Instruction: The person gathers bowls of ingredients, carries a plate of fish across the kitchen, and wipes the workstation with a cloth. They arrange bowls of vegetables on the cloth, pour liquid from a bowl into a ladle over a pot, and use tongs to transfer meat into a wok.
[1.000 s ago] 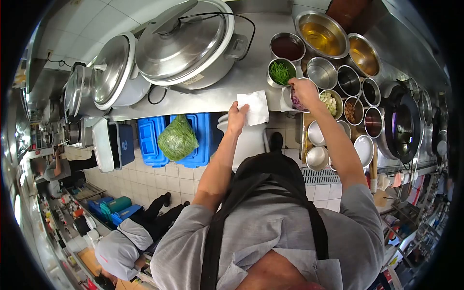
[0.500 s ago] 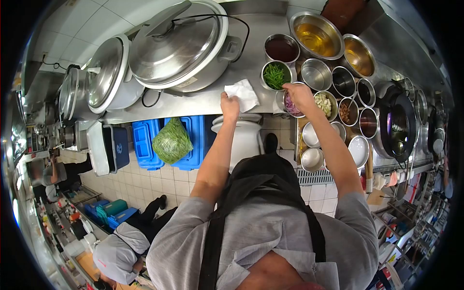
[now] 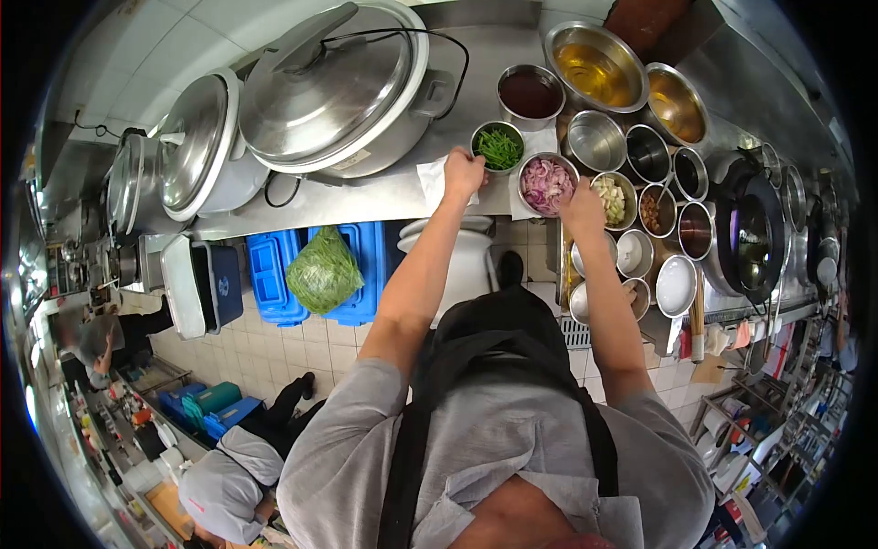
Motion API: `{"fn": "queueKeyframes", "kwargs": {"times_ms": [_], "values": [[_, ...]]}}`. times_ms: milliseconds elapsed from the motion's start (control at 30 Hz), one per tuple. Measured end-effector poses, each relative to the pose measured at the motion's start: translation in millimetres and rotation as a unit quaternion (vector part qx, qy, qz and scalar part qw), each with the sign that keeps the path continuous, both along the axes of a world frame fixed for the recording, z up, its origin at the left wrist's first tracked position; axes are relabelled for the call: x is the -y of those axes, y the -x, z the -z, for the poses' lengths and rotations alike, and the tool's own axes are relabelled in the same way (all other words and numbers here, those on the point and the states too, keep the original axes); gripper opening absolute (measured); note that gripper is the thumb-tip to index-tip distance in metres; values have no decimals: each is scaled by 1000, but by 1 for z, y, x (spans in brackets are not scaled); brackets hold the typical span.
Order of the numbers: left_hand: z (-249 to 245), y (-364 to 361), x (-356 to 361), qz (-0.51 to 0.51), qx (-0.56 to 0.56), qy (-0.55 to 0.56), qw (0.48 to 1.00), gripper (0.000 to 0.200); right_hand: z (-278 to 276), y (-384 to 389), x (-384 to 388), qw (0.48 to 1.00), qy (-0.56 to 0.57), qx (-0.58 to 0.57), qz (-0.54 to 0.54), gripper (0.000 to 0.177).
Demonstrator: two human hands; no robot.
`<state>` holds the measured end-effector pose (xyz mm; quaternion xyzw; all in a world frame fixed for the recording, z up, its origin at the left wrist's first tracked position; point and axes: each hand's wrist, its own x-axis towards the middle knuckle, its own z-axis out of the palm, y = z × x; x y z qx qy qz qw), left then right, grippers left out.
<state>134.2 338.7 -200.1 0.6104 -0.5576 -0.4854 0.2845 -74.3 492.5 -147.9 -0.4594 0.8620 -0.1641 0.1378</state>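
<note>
My left hand (image 3: pixel 464 174) is closed at the near left rim of a round metal container of chopped greens (image 3: pixel 498 146), thumb and fingers pinched together there. A white cloth (image 3: pixel 433 187) lies on the counter just left of that hand. My right hand (image 3: pixel 583 212) is closed on the right rim of a metal container of sliced red onions (image 3: pixel 547 183), its fingertips partly hidden. Another white cloth (image 3: pixel 521 201) shows beneath the onion container. Close to my right hand stands a container of pale chopped pieces (image 3: pixel 614 199).
Large lidded cookers (image 3: pixel 334 87) fill the counter's left. Bowls of yellow liquid (image 3: pixel 599 75), a container of dark red liquid (image 3: pixel 530 94) and a wok (image 3: pixel 752 242) are at right. A bagged green vegetable (image 3: pixel 325 270) sits on blue bins below. A co-worker (image 3: pixel 229 485) is behind left.
My left hand has left the white cloth for the container of greens, which has shifted left. My right hand has moved down from the greens to the right side of the onion container, now fully uncovered.
</note>
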Motion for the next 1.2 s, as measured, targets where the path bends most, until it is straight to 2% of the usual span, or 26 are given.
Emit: {"fn": "queueKeyframes", "kwargs": {"times_ms": [33, 133, 267, 400, 433, 533, 567, 600, 633, 700, 800, 833, 933, 967, 1067, 1100, 1200], "values": [[-6, 5, 4, -14, -77, -78, 994, 14, 9, 6, 1, 998, -22, 60, 17, 30], [5, 8, 17, -34, -141, -56, 988, 10, 44, 16, -7, 994, 86, 62, 31, 26], [-20, 10, 35, -82, -142, -29, 986, 9, 15, 10, -25, 993, 82, 75, 37, 23], [17, 14, 72, -125, -215, -25, 968, 19, -4, 7, -39, 991, 98, 77, 40, 24], [22, 14, 72, -141, -265, -33, 953, 24, -11, 4, -44, 991, 104, 75, 41, 24], [-16, -7, 40, -79, -39, 9, 996, 25, -20, 1, -59, 990, 105, 82, 52, 24], [34, -23, 34, -19, 90, 161, 983, 24, -22, 0, -64, 989, 102, 88, 57, 24], [30, -34, 7, 64, 105, 200, 972, 24, -24, 0, -68, 988, 102, 99, 56, 24], [39, -49, -14, 191, 112, 217, 951, 21, -26, -1, -75, 987, 101, 110, 56, 24], [20, -68, -73, 242, 266, 256, 898, 22, -36, -5, -87, 984, 112, 128, 59, 23], [54, -84, -84, 208, 257, 284, 900, 22, -34, -6, -101, 987, 99, 116, 47, 21], [62, -84, -79, 194, 180, 201, 943, 21, -35, -7, -103, 987, 91, 122, 50, 21], [14, -59, -75, 107, 28, 275, 955, 19, -24, -6, -111, 986, 70, 139, 57, 21], [6, -46, -74, 68, -48, 251, 964, 17, -22, -7, -112, 987, 70, 132, 51, 21], [-13, -15, -75, 93, -123, 223, 963, 15, -15, -10, -114, 985, 77, 141, 56, 20], [-7, -6, -74, 111, -101, 260, 954, 14, -17, -12, -115, 984, 66, 152, 61, 20], [-9, 16, -81, 82, -250, 101, 959, 14, -19, -14, -117, 986, 62, 143, 65, 19]]}}
